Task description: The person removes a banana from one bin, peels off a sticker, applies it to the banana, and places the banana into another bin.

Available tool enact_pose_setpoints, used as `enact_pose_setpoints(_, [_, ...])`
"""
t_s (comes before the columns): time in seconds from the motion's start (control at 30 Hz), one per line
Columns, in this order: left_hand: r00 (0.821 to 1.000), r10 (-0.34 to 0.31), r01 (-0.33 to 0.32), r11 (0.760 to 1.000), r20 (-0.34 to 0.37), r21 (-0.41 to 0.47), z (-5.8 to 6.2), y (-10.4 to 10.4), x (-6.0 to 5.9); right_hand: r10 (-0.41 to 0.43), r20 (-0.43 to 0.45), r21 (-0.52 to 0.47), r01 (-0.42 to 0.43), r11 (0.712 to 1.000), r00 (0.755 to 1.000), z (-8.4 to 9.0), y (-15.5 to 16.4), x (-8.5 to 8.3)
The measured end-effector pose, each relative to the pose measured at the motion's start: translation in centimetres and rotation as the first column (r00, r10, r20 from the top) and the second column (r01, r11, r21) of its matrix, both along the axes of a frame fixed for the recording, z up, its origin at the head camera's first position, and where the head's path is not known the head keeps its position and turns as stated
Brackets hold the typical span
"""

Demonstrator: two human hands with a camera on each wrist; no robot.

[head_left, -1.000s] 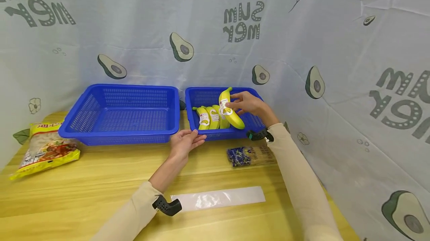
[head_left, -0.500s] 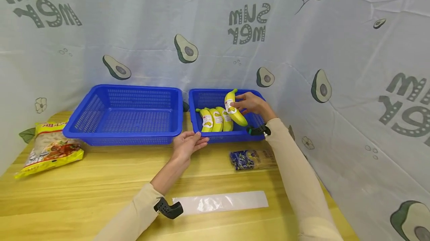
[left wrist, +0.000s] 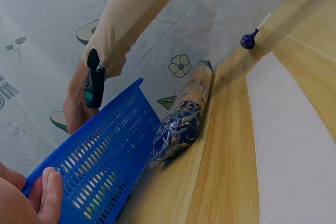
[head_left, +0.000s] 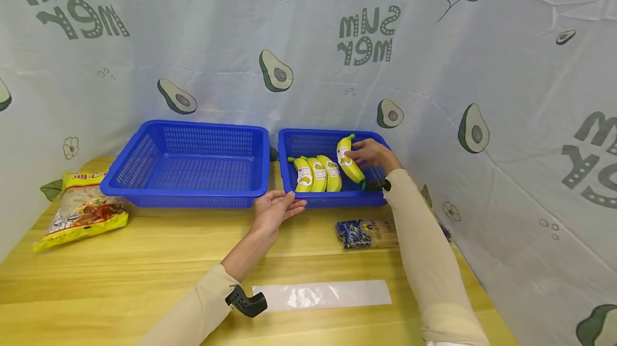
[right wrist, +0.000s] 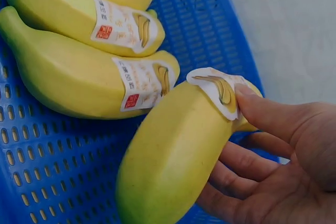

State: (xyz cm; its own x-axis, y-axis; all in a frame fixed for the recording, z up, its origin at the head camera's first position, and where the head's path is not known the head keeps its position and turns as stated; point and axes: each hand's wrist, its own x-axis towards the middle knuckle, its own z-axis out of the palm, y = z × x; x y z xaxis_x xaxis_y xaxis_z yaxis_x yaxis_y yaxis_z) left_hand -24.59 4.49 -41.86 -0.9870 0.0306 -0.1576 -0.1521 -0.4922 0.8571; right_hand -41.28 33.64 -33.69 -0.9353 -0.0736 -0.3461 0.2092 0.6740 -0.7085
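From the head view, the right hand (head_left: pixel 371 154) grips a banana (head_left: pixel 349 159) above the small blue basket (head_left: pixel 332 198) at the far right of the surface (head_left: pixel 144 249), just beside three bananas (head_left: pixel 318 173) lying in a row, so it is best lowered gently alongside them, label up. The left wrist view shows the left hand (left wrist: pixel 31 195) with its fingers curled over the basket's near rim, a good brace against sliding. In the right wrist view the thumb lies on the label and the fingers cup the banana from below; a light grip avoids bruising.
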Motion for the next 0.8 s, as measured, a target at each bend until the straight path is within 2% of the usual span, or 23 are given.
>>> enact_pose_setpoints(0.43, [1.0, -0.009, 0.008, 1.0, 0.017, 0.008, -0.1, -0.1, -0.1, 0.031, 0.119, -0.028, -0.028, 0.999, 0.992, -0.9, 0.8, -0.3])
enact_pose_setpoints(0.8, [1.0, -0.003, 0.003, 1.0, 0.014, 0.025, -0.1, 0.0, -0.1, 0.076, 0.193, 0.004, -0.078, 0.997, 0.978, -1.8, 1.0, -0.5])
